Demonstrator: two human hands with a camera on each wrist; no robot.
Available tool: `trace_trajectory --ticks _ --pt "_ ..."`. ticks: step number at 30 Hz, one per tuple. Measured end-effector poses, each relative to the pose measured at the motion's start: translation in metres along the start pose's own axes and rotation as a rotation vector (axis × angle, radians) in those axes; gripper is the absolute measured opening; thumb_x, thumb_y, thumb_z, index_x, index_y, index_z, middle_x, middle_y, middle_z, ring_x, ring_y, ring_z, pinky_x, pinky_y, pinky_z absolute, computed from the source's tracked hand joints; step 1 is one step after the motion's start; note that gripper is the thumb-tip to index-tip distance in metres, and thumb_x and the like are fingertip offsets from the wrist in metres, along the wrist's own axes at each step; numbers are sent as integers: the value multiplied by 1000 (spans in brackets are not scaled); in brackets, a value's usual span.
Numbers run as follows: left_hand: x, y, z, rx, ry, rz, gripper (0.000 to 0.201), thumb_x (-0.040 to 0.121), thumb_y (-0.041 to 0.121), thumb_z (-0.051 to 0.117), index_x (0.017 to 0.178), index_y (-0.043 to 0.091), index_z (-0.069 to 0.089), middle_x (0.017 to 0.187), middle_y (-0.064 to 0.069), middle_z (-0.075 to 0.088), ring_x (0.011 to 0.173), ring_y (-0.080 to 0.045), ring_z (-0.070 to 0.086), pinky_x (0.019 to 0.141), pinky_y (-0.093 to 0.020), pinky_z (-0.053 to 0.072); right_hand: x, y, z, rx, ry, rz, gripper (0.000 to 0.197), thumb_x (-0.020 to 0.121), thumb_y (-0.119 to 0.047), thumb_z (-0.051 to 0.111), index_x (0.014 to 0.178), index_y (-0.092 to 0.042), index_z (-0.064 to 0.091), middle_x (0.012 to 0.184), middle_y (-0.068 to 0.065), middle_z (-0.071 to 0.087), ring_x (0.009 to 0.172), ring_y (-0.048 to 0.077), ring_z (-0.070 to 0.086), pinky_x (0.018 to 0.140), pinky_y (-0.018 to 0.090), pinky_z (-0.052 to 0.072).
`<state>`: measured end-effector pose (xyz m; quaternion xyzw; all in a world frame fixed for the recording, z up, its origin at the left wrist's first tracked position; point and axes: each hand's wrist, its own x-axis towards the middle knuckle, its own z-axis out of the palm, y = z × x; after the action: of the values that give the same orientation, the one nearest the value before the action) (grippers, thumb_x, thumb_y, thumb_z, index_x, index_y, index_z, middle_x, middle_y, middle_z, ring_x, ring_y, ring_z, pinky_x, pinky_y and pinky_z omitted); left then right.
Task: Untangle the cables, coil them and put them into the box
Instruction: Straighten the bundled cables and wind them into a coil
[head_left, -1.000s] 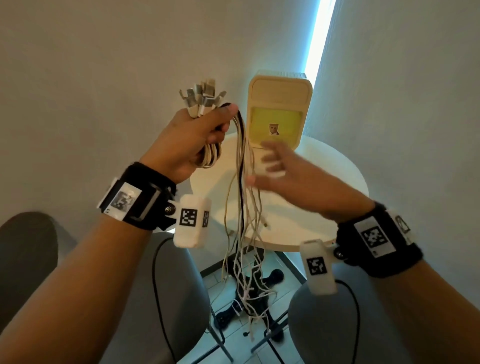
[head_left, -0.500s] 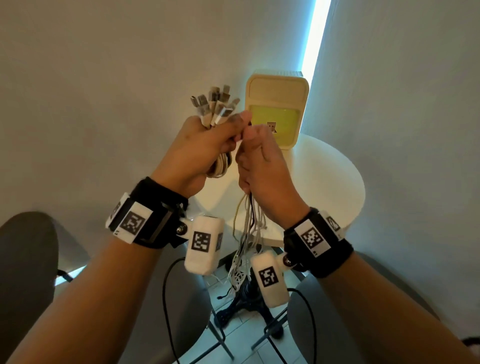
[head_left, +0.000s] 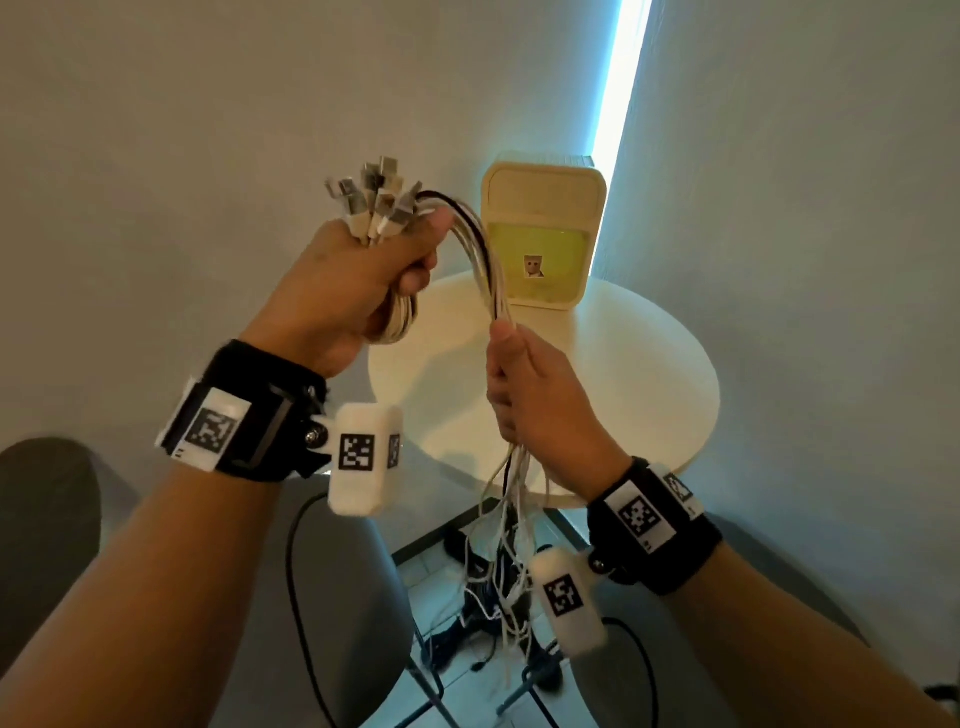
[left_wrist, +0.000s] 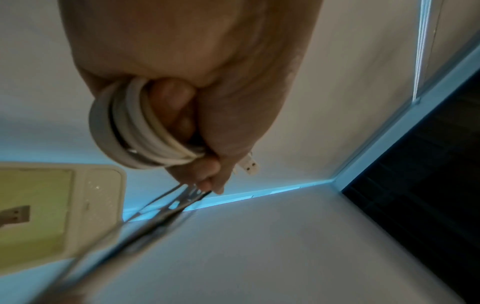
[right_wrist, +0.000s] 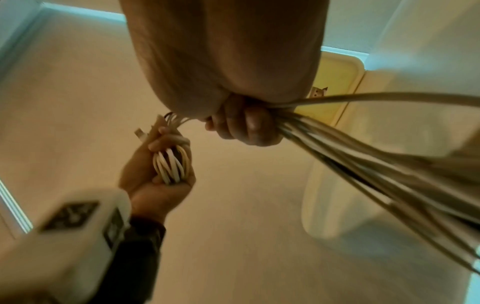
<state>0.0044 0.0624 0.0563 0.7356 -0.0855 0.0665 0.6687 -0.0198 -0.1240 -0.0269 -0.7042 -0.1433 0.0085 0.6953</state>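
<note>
Within your left hand (head_left: 358, 280) sits the bundle of cables (head_left: 485, 260): fingers curled tight around several loops (left_wrist: 137, 127) already wound, with the USB connector ends (head_left: 376, 200) fanned out above the fist. From the thumb side of that grip the cables arch over and run down into your right hand (head_left: 540, 400), which is closed around the whole sheaf just below the arch. Beneath the right fist the loose tails (head_left: 509, 561) hang free, spreading and crossing toward the floor.

Compared with half a second ago, your right hand has slid away from the left, from touching it to well below it, drawing a combed, parallel run of cable between the two grips. A second ago that hand was flat and off the cables altogether. By this reading, one stroke of straightening is under way: the run between your hands is orderly, while the tails under the right hand look still tangled.

Beyond both grips, on the far side of the round table (head_left: 649, 395), stands the box (head_left: 543, 228) with its yellow-green front, upright against the wall. Nothing is coiled into it yet. The next loop probably calls for bringing the combed run back up to the left fist.
</note>
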Motion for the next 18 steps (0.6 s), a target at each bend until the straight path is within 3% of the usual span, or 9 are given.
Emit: trace_trajectory --ticks 4,7,9,12,15,16,18 --pt "-17 -25 0 54 -18 -75 34 94 43 76 78 14 68 53 3 48 40 -10 34 44 -23 23 10 -14 -7 74 52 -16 43 113 -47 37 81 -19 44 57 -13 36 45 4 29 40 19 26" --pt "-37 -44 14 64 -70 -92 33 95 36 72 97 4 73 52 15 53 45 -1 40 46 -15 35 15 -19 -7 107 92 -32 44 113 -46 37 81 -18 44 58 -10 37 45 6 29 41 21 27" --pt "-48 -57 25 26 -78 -88 43 90 42 74 108 4 76 55 15 51 51 -3 41 54 -18 39 18 -22 -4 99 112 -69 44 114 -45 36 82 -16 45 60 -6 37 48 10 31 42 23 29" --pt "-55 -64 44 -83 29 -12 40 94 33 75 112 -2 74 60 7 52 54 -11 42 53 -24 37 22 -24 2 95 133 -105 43 113 -44 36 87 -12 47 64 0 43 59 24 41 46 26 37" --pt "-52 -58 54 -187 147 52 30 99 28 73 109 0 72 66 -8 50 60 -27 35 54 -42 23 25 -24 4 11 98 -120 44 114 -42 37 90 -8 53 74 9 53 65 23 51 61 36 50" --pt "-49 -56 54 -224 179 66 34 99 30 74 111 -2 71 65 -9 47 59 -27 33 54 -42 22 26 -24 3 -18 86 -107 46 113 -43 37 92 -7 55 75 9 54 66 22 52 64 37 51" --pt "-42 -49 53 -237 193 83 43 97 37 75 114 -2 70 59 0 45 53 -19 37 50 -32 25 27 -22 0 -31 53 -72 50 113 -43 37 101 -1 60 74 4 53 64 20 52 61 33 51"
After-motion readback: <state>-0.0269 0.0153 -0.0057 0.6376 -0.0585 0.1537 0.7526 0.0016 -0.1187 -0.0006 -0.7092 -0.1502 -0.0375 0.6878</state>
